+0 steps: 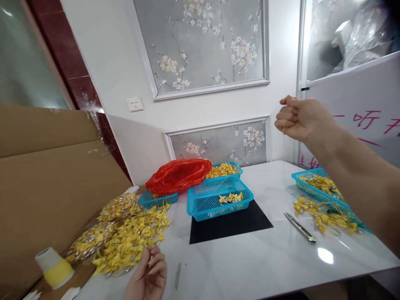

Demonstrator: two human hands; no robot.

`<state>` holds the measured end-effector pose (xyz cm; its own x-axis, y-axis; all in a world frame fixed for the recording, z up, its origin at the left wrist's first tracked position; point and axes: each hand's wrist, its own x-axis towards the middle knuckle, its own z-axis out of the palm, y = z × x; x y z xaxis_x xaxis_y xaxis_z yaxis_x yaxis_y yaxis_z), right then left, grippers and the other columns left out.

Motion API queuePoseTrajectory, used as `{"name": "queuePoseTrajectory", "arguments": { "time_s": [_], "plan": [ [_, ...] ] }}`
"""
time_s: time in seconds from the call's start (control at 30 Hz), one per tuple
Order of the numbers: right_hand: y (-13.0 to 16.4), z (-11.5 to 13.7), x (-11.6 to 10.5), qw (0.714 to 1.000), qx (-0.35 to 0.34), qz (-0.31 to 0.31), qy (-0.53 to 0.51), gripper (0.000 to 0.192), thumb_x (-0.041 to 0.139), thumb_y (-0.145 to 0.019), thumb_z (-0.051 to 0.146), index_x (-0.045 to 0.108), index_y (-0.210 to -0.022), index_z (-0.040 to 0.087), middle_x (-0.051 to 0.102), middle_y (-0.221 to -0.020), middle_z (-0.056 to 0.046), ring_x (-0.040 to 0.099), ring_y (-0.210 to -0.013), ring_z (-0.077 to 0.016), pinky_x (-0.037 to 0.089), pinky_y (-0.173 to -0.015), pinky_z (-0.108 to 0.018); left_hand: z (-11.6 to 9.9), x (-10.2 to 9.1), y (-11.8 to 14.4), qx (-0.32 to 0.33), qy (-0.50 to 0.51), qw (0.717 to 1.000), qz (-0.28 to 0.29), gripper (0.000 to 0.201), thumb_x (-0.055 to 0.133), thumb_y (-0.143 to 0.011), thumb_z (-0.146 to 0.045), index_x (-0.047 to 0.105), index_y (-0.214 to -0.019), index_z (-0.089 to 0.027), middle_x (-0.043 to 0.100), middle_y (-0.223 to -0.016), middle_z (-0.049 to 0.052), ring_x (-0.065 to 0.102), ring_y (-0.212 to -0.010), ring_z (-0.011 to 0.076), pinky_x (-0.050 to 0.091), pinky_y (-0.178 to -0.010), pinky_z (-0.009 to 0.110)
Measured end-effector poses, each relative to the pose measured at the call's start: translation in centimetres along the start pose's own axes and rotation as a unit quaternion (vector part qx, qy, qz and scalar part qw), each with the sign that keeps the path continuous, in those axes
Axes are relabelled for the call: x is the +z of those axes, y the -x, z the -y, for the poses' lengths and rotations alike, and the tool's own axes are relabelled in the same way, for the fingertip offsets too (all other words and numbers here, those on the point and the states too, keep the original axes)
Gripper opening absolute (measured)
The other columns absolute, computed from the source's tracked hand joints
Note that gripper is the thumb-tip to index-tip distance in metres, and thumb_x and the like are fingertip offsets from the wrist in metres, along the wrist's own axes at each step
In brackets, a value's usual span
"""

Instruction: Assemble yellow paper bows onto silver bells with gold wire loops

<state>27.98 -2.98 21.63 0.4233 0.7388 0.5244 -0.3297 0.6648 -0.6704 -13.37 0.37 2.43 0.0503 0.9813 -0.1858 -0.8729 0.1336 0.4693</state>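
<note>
— What is the left hand (146,275) on?

— It rests at the near edge of the desk (250,258), fingers loosely curled, tips touching the near rim of the heap of yellow pieces (125,233). Whether that grip has actually pinched one of them I cannot tell; the fingers hide it.

— And the right hand (296,118)?

— Raised well above the desk, closed into a fist. It may be pulling a fine thread, but nothing shows in it, so I cannot say what it holds.

— How would those yellow pieces handle?

— I judge them very light and thin, like small folded foil or plastic bits, some with shiny metal parts. They look tangled together, so lifting one probably drags its neighbours. Best taken by a fingertip pinch on a single piece at the loose edge of the heap, not scooped from the middle. They would crush or bend easily under a hard squeeze.

— What else is around?

— A blue basket (218,202) with a few yellow bits stands on a black mat (231,225) mid-desk; behind it sits a second blue basket (225,168) heaped with yellow, with a red bag (178,175) just to its left. Another basket (315,185) is to the right, with a loose clump of yellow pieces (325,214) near it and a pair of small snips (300,227) lying just beside. A paper cup (54,266) lies tipped at the left.
</note>
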Motion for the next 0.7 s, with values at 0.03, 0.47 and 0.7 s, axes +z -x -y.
{"name": "queuePoseTrajectory", "arguments": {
  "time_s": [0.03,0.47,0.7],
  "plan": [
    [-0.2,0.6,0.7,1.000,0.001,0.001,-0.003,0.027,0.053,-0.091,0.008,0.053,-0.067,0.021,0.019,-0.051,0.010,0.020,-0.041,-0.0040,0.021,-0.038,-0.019,0.4,-0.1,-0.6,-0.004,-0.026,0.999,-0.019,0.028,0.031,-0.098,-0.001,0.053,-0.088,-0.015,0.058,-0.070,-0.001,0.056,-0.045,0.0038,0.044,-0.037,0.008],
    [-1.8,8.3,10.0,0.995,-0.090,0.047,0.017,0.021,0.057,-0.097,0.024,0.053,-0.079,0.014,0.040,-0.060,0.010,0.029,-0.039,-0.0019,0.026,-0.035,-0.014,6.1,1.4,-2.3,0.026,-0.415,0.909,0.016,0.013,0.076,-0.073,-0.004,0.073,-0.065,-0.014,0.059,-0.052,-0.003,0.056,-0.043,0.0076,0.048,-0.043,0.013],
    [-1.3,8.0,14.2,0.981,-0.104,0.108,0.122,0.025,0.044,-0.096,0.011,0.044,-0.072,0.017,0.019,-0.061,0.010,0.018,-0.043,-0.0033,0.017,-0.037,-0.015,4.8,3.5,-2.3,0.180,-0.545,0.818,0.037,0.040,0.091,-0.052,-0.029,0.072,-0.086,-0.019,0.072,-0.093,0.005,0.064,-0.065,0.0173,0.047,-0.053,0.023]
  ]
}}
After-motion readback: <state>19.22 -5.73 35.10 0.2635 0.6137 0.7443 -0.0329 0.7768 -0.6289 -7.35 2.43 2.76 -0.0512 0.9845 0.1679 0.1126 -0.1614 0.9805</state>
